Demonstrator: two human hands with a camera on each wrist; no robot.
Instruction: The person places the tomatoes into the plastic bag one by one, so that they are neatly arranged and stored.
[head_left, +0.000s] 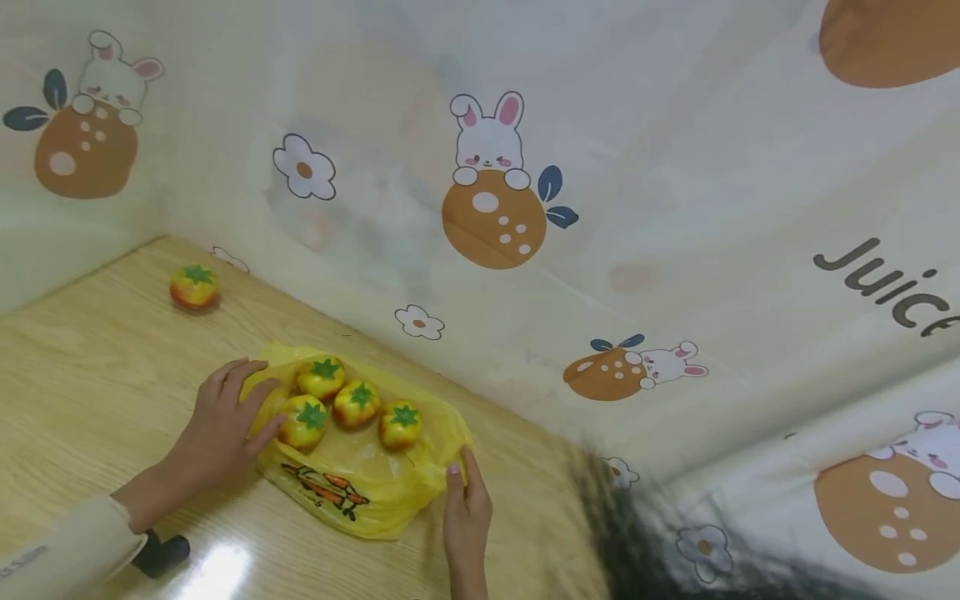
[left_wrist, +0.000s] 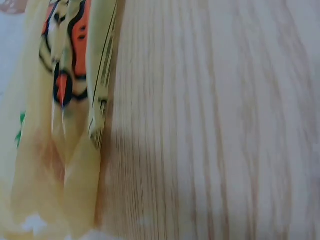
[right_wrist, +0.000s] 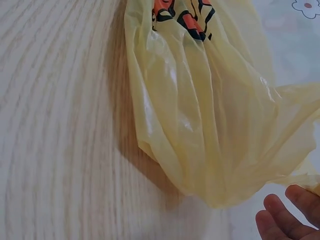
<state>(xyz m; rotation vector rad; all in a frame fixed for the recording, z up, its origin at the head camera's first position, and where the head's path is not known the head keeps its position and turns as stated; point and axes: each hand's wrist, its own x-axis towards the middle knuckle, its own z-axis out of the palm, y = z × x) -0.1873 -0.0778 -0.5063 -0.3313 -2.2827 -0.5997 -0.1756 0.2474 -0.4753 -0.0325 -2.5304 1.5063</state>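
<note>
A yellow plastic bag (head_left: 390, 500) with an orange and black print lies on the table, its mouth spread wide. Inside it sit several yellow-red fruits with green leafy tops, one of them a fruit (head_left: 399, 425) apart at the right. My left hand (head_left: 217, 425) curls its fingers over the bag's left rim, with its thumb beside the nearest fruit (head_left: 302, 422). At the opposite end my right hand (head_left: 467, 517) pinches the bag's edge between thumb and finger. The right wrist view shows fingertips (right_wrist: 282, 217) at the stretched plastic; the left wrist view shows no hand.
Another fruit (head_left: 195, 287) of the same kind stands on the wooden table (head_left: 75, 383) near the far left corner. A printed sheet (head_left: 375, 192) with rabbits and flowers hangs behind the table. A small black object (head_left: 161, 554) lies by the left sleeve. Dark hair blurs the lower right.
</note>
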